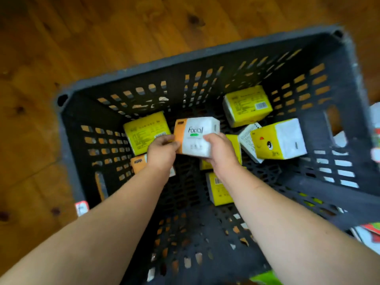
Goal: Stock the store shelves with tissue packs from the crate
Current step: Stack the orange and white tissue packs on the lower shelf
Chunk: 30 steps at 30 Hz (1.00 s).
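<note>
1. Head view looks straight down on a wooden floor [61, 48], with no shelf in sight
2. On it stands a dark slotted crate [76, 120], deep and mostly emptied; its bare base shows between the arms
3. Loose yellow tissue packs lie scattered at the bottom: one at the far right [246, 105], one at the left [146, 130], one with a cartoon face tipped on its edge [277, 138], and one under the right forearm [218, 192]. An orange-ended pack [138, 164] peeks out beside the left wrist
4. The white-and-orange Facial pack [197, 136] is low inside the crate, among the others, held by both hands
5. The left hand [162, 151] pinches its orange end, and the right hand [220, 153] clamps the near white side, thumb on top
6. Likely risks: the soft, slick wrapper gives under the fingers, so the pack could slide out on the lift – and a hurried pull could knock it on the crate's high wall or drag the tilted face pack over
</note>
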Each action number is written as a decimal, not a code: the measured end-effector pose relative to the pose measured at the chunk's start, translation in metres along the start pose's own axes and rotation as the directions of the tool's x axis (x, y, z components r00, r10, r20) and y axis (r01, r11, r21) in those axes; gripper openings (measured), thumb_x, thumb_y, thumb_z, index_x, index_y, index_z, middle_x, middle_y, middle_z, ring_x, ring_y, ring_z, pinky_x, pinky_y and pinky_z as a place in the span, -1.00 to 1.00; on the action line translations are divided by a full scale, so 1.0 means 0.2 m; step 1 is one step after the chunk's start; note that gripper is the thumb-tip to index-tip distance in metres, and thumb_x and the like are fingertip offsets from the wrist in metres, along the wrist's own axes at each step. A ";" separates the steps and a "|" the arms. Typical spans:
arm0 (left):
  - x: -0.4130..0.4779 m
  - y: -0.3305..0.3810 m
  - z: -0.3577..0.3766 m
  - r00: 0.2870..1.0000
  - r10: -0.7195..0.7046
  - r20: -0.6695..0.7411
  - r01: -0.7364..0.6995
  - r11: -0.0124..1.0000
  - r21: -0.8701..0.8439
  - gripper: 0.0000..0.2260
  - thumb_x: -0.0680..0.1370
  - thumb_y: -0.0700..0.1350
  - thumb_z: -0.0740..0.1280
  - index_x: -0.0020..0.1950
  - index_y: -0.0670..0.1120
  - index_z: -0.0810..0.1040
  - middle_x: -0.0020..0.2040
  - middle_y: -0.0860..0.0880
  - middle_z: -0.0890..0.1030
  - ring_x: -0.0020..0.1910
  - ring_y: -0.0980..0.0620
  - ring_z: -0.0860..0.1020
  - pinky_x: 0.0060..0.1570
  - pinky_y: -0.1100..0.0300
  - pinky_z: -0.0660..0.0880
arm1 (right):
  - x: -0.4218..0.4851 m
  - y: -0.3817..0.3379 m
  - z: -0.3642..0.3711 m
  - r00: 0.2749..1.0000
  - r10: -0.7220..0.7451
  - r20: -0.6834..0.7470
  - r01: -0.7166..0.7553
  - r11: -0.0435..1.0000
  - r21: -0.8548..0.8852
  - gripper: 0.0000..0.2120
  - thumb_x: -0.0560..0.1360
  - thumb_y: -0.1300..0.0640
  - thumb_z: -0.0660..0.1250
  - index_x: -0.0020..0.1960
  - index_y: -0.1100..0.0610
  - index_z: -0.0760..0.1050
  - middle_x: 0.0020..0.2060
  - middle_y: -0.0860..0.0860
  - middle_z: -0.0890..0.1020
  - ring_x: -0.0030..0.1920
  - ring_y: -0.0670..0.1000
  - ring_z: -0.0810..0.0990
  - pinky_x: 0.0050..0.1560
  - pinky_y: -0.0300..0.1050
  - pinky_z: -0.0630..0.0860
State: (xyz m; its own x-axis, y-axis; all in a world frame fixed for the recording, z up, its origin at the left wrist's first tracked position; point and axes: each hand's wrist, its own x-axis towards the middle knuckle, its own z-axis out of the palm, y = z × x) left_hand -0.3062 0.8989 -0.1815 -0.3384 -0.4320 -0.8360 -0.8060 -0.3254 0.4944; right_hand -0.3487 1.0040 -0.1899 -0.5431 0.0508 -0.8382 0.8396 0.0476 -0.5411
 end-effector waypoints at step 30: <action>-2.20 0.84 0.29 0.609 0.477 0.634 -0.690 0.713 0.126 -0.84 0.47 -0.22 0.40 0.04 -0.11 0.57 -0.11 -0.04 0.66 -0.20 0.07 0.59 -0.19 0.22 0.49 | -1.87 -0.82 -1.29 0.784 -0.297 -0.545 0.542 0.755 0.369 -0.89 0.43 0.27 0.35 -0.16 0.07 0.51 -0.13 0.13 0.66 -0.18 0.11 0.63 -0.15 -0.01 0.58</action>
State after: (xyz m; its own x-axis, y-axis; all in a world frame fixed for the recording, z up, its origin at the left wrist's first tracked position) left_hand -0.3197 1.0831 0.2562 -0.8984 0.1149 -0.4238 -0.4022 0.1720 0.8992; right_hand -0.2855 1.2339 0.2300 -0.6820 0.5692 -0.4592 0.3436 -0.3049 -0.8882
